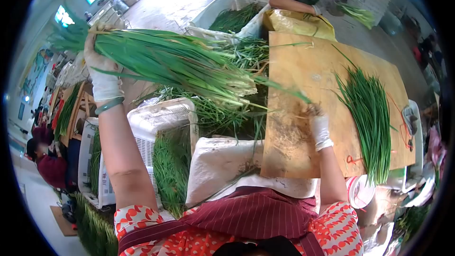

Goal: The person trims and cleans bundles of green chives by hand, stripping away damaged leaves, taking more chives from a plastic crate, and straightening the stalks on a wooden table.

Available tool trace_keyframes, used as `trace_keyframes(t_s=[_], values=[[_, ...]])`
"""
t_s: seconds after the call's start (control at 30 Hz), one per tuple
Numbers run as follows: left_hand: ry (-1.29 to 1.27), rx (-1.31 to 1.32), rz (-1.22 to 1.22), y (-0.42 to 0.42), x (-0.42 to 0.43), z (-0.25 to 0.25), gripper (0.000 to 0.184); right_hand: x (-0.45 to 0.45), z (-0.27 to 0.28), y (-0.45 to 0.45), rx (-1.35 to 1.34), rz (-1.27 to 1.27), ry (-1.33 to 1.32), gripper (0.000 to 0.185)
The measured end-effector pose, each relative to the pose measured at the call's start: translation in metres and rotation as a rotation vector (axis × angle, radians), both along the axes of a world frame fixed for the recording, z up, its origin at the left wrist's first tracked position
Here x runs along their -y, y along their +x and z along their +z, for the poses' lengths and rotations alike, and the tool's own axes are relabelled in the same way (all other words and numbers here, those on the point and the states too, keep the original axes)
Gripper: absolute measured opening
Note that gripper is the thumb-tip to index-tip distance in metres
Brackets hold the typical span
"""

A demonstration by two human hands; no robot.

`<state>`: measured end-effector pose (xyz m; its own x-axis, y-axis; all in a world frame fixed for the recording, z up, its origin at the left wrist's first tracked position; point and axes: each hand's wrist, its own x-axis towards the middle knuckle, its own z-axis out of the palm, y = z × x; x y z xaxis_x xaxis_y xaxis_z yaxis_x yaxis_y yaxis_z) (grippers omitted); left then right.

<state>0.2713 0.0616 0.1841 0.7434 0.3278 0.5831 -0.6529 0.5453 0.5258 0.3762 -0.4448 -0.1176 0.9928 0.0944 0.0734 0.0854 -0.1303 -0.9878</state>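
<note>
My left hand (98, 53), in a soiled white glove, holds up a large bunch of garlic chives (166, 57). The pale stem ends point right and the green tips hang off to the left. My right hand (317, 122), also gloved, is over the wooden board (332, 61) near its dirt-covered patch. Its fingers are blurred by motion. A loose chive leaf (289, 91) runs from the bunch's stem end to these fingertips and seems pinched there. Another pile of chives (367, 118) lies lengthwise on the right of the board.
Loose chives (222, 116) heap left of the board. White crates (161, 114) with greens stand at left and at the back (204, 19). A co-worker's gloved hand (327, 7) holds chives beyond a yellow sack (298, 23). Red ties (353, 160) lie on the board.
</note>
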Motion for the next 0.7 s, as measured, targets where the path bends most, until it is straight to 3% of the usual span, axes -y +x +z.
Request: trace_keyframes(t_s=[0.03,0.1,0.13,0.2,0.23,0.3,0.4,0.57,0.63,0.67,0.7], values=[[0.0,0.0,0.013,-0.01,-0.009,0.0,0.016,-0.001,-0.008,0.014,-0.085,-0.08,0.122,0.018],[-0.023,0.099,0.048,-0.026,-0.027,0.002,0.015,-0.03,0.029,0.018,-0.005,-0.043,0.069,0.021],[-0.061,0.074,0.261,-0.03,-0.014,0.003,0.015,-0.05,0.054,0.015,0.072,-0.02,0.019,0.024],[-0.058,0.069,0.184,-0.033,-0.007,0.006,0.014,-0.11,0.107,0.01,0.285,0.329,-0.13,0.032],[-0.056,0.071,0.095,-0.033,-0.005,0.007,0.014,-0.142,0.131,0.002,0.197,0.403,-0.125,0.035],[-0.033,0.083,0.065,-0.031,-0.003,0.005,0.014,-0.191,0.167,-0.014,0.576,0.529,-0.004,0.029],[-0.051,0.131,0.021,-0.034,0.002,0.004,0.011,-0.242,0.156,-0.019,0.263,0.687,0.395,0.014],[-0.072,0.153,0.032,-0.054,-0.001,-0.001,0.009,-0.216,0.155,-0.048,-0.027,0.668,0.741,0.013],[-0.065,0.244,-0.096,-0.06,-0.008,-0.006,0.011,-0.202,0.134,-0.044,-0.267,0.954,1.142,0.014],[-0.072,0.269,-0.202,-0.061,0.002,-0.01,0.012,-0.201,0.134,-0.049,-0.262,0.79,0.998,0.021],[-0.074,0.268,-0.202,-0.063,0.008,-0.013,0.012,-0.196,0.126,-0.045,-0.264,0.789,0.998,0.021]])
